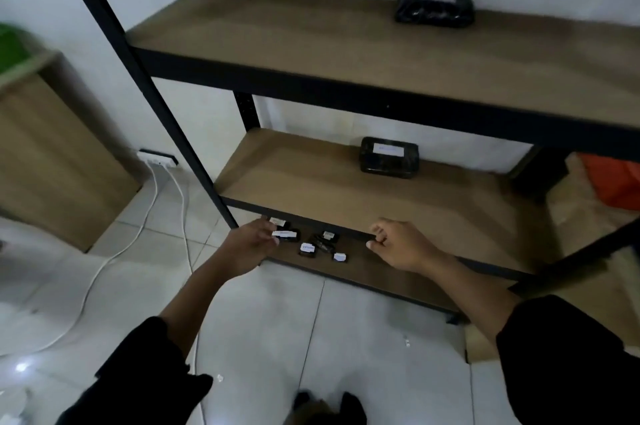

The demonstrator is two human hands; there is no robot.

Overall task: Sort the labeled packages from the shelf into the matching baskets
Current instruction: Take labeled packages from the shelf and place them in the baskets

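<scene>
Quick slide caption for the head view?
Both hands reach toward small labeled packages on the bottom shelf.

Black-wrapped labelled package [434, 8] on top wooden shelf board [277, 29], rear right; 2nd black package [388, 160] on mid board [294, 178]; small labelled packages [307, 248] on btm board, front left.

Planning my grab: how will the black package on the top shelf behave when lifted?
The black package looks wrapped in glossy, wrinkled plastic, so it may feel slippery and give a little. It lies flat and low on the top shelf, so it should slide rather than tip. Its weight cannot be judged.
</scene>
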